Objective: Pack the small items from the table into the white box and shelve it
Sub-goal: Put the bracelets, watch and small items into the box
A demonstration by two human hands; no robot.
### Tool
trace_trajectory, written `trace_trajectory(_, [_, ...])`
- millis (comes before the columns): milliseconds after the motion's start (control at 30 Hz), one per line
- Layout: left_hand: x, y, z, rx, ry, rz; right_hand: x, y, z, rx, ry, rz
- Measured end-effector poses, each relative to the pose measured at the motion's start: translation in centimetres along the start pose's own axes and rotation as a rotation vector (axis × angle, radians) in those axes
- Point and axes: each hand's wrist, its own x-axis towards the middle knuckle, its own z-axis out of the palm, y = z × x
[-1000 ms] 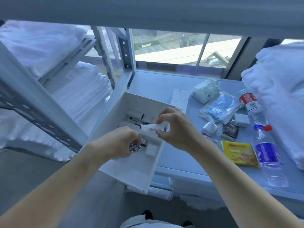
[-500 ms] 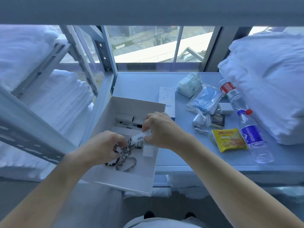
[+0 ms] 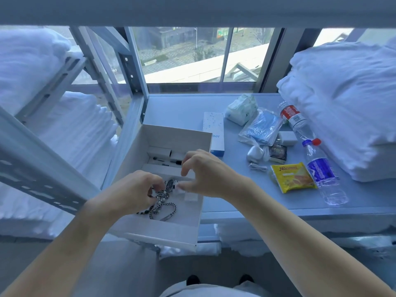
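Reaching into the open white cardboard box, the left hand pinches silver chain jewellery; the right hand hovers loosely spread, holding nothing; a yellow snack packet and clear plastic bottles lie on the pale table beside it.

The box sits at the bench's left end, bracelets inside. Right of it lie a carton, snack packet and bottles.

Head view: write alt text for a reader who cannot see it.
Both hands reach into an open white box on a table edge: the left hand handles jewellery, the right hand hovers with curled fingers. Bottles, a yellow snack packet and pouches lie to the right.
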Motion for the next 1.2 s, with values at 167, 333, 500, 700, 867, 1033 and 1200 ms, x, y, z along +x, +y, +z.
trace_trajectory(167, [0.8, 1.4, 0.4, -0.026, 0.010, 0.028, -0.7, 1.6, -1.0, 0.023, 0.108, 0.027])
trace_trajectory(333, [2.1, 2.8, 1.5, 0.028, -0.018, 0.094, -1.5, 2.7, -1.7, 0.019, 0.146, 0.038])
trace_trajectory(500, [3.3, 4.8, 2.5, 0.119, -0.091, 0.130, -2.0, 3.3, -1.4, 0.028, 0.140, -0.010])
trace_trajectory(700, [2.8, 5.8, 3.0, 0.214, -0.171, 0.157, -2.1, 3.9, -0.9, 0.062, 0.134, -0.023])
trace_trajectory(867, [1.9, 5.9, 2.9, 0.140, -0.198, 0.109, -1.8, 4.0, -0.7, 0.075, 0.128, -0.021])
trace_trajectory(1033, [1.6, 5.7, 2.9, 0.127, -0.158, 0.085, -1.7, 4.0, -0.5, 0.085, 0.121, -0.022])
trace_trajectory(1200, [1.6, 6.7, 3.2, 0.074, -0.236, 0.062, -1.6, 4.1, -0.5, 0.100, 0.115, -0.025])
